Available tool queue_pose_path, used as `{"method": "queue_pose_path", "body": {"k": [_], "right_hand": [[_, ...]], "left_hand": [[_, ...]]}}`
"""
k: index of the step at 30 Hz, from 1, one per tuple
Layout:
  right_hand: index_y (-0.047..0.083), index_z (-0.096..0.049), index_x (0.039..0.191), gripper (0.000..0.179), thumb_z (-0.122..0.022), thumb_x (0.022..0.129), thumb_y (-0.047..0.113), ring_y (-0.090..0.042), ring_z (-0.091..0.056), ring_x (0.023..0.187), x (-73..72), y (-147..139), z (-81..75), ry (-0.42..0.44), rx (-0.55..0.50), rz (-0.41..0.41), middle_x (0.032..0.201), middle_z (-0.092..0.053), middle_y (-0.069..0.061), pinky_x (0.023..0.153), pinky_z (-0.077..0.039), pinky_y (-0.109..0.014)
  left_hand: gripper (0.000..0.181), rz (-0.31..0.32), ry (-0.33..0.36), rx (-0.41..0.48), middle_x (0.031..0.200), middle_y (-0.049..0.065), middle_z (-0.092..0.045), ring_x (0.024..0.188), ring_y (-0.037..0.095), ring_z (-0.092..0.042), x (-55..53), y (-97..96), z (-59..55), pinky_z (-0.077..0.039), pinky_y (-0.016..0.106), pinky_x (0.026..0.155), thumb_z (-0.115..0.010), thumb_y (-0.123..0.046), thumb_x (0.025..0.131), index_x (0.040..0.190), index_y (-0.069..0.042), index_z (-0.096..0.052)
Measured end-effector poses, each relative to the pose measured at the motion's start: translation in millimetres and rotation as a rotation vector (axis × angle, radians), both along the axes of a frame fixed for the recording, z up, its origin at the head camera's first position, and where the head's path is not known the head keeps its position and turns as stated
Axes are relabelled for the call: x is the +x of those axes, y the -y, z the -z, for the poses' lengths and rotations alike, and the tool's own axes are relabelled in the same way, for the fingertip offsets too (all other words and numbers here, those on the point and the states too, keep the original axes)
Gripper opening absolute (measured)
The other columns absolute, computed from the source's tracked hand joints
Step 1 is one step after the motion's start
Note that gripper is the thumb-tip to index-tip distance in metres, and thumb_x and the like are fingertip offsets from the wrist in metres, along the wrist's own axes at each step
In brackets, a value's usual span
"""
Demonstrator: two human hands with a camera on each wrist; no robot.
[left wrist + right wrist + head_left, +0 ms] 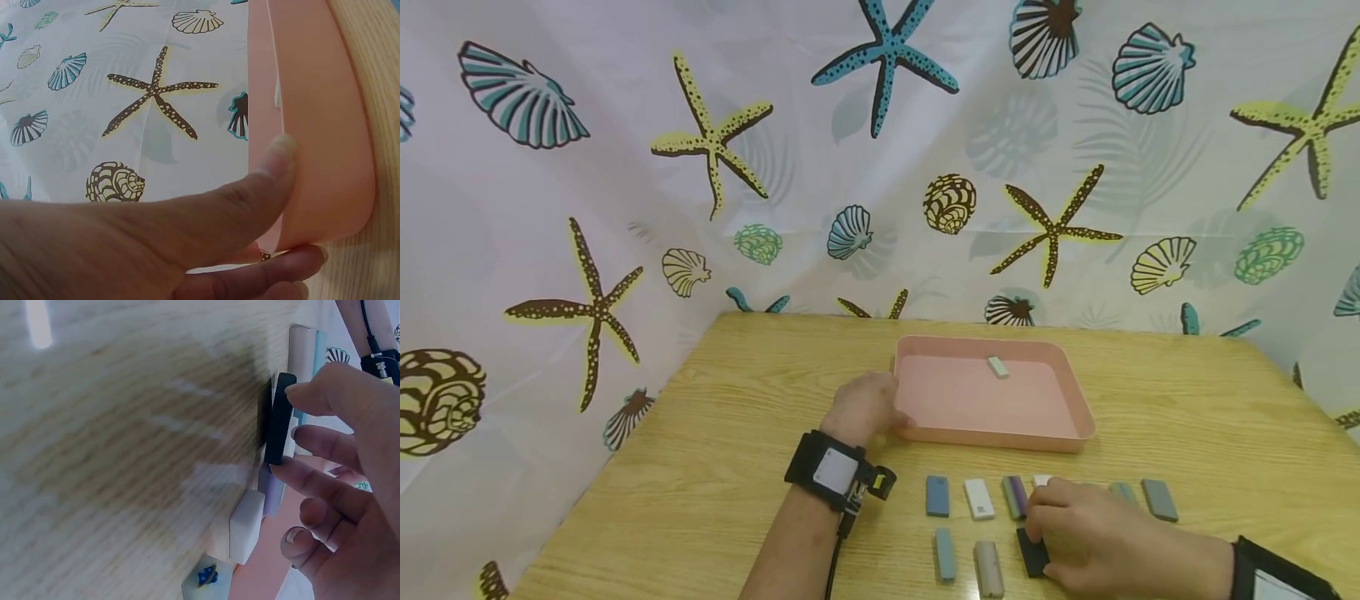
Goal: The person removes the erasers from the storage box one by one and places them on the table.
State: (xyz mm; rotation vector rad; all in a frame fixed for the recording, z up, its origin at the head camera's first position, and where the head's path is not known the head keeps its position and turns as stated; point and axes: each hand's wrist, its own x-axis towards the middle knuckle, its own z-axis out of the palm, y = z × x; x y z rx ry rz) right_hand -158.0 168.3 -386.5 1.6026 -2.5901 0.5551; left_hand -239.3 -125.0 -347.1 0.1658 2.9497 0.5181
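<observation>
My left hand [863,408] holds the near left corner of a shallow pink tray [1000,438]. In the left wrist view its thumb lies over the tray wall [325,125], with fingers below. A small pale block [997,367] lies inside the tray, towards the back. My right hand [1101,533] pinches a small black block [1032,554] on the near side of the tray. The right wrist view has the thumb at one end of the black block [280,419] and a fingertip at the other. The hand partly covers the neighbouring blocks in the head view.
Small blocks lie in rows before the tray: blue [937,497], white [979,498], green and purple [1015,497], and grey [1160,499]. Nearer are a teal block [944,555] and a beige one [989,568]. A patterned cloth [820,150] hangs behind the wooden table [760,375].
</observation>
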Motion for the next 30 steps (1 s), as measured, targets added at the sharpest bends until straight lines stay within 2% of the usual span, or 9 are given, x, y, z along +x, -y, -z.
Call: {"method": "queue_pose_path", "body": {"k": [2,8,11,16,19,23,30], "right_hand": [[0.032,-0.056,0.095,0.033,-0.074,0.070,0.020,-0.001,-0.044,0.077,0.0,0,1.1,0.023,0.025,0.022,0.095,-0.047,0.017,0.063,-0.041,-0.018],[0.032,-0.054,0.097,0.036,-0.076,0.070,0.026,-0.002,-0.044,0.080,-0.7,1,3.4,0.003,0.048,0.027,0.099,-0.046,0.017,0.064,-0.042,-0.023],[0.033,-0.053,0.098,0.034,-0.075,0.072,0.030,-0.003,-0.043,0.079,-0.8,1,1.2,0.044,0.081,0.039,0.100,-0.043,0.016,0.064,-0.041,-0.023],[0.031,-0.054,0.094,0.019,-0.069,0.082,0.033,-0.003,-0.042,0.074,-4.3,5,-4.2,0.083,0.015,0.009,0.094,-0.042,0.013,0.060,-0.039,-0.019],[0.031,-0.054,0.090,0.012,-0.065,0.085,0.028,-0.003,-0.043,0.070,-11.5,10,-7.7,0.033,-0.058,0.012,0.087,-0.042,0.013,0.057,-0.038,-0.017],[0.029,-0.054,0.090,0.018,-0.067,0.083,0.019,-0.002,-0.042,0.067,-26.9,14,-15.0,-0.078,-0.122,0.046,0.085,-0.042,0.014,0.056,-0.037,-0.016],[0.016,-0.056,0.091,0.024,-0.072,0.075,0.008,-0.004,-0.042,0.069,-69.6,14,-27.7,-0.310,-0.161,0.088,0.088,-0.047,0.004,0.053,-0.038,-0.014]], "left_hand": [[0.036,0.002,-0.003,-0.003,0.076,0.003,-0.055,0.068,0.018,-0.049,0.0,0.6,0.0,-0.040,0.030,0.057,-0.077,-0.032,0.073,0.091,-0.008,-0.057],[0.036,0.005,0.001,-0.001,0.077,0.003,-0.055,0.068,0.018,-0.049,-0.3,1.4,-0.6,-0.040,0.030,0.057,-0.076,-0.032,0.073,0.092,-0.008,-0.057],[0.036,0.002,0.006,0.005,0.076,0.004,-0.055,0.067,0.018,-0.049,-0.4,1.7,-0.4,-0.040,0.030,0.057,-0.076,-0.032,0.073,0.091,-0.008,-0.057],[0.035,-0.001,0.015,0.006,0.076,0.003,-0.055,0.067,0.018,-0.049,0.1,1.8,0.0,-0.040,0.030,0.057,-0.077,-0.032,0.073,0.091,-0.008,-0.057],[0.035,0.000,0.011,0.004,0.076,0.003,-0.055,0.067,0.017,-0.049,0.9,1.6,-0.4,-0.041,0.030,0.057,-0.077,-0.031,0.073,0.090,-0.009,-0.057],[0.035,0.005,0.002,0.000,0.076,0.003,-0.055,0.067,0.017,-0.049,1.6,1.2,-1.4,-0.041,0.030,0.057,-0.076,-0.031,0.073,0.090,-0.009,-0.056],[0.035,0.000,-0.004,-0.007,0.075,0.004,-0.054,0.066,0.017,-0.048,1.4,0.6,-1.0,-0.039,0.030,0.056,-0.077,-0.031,0.073,0.090,-0.009,-0.057]]}}
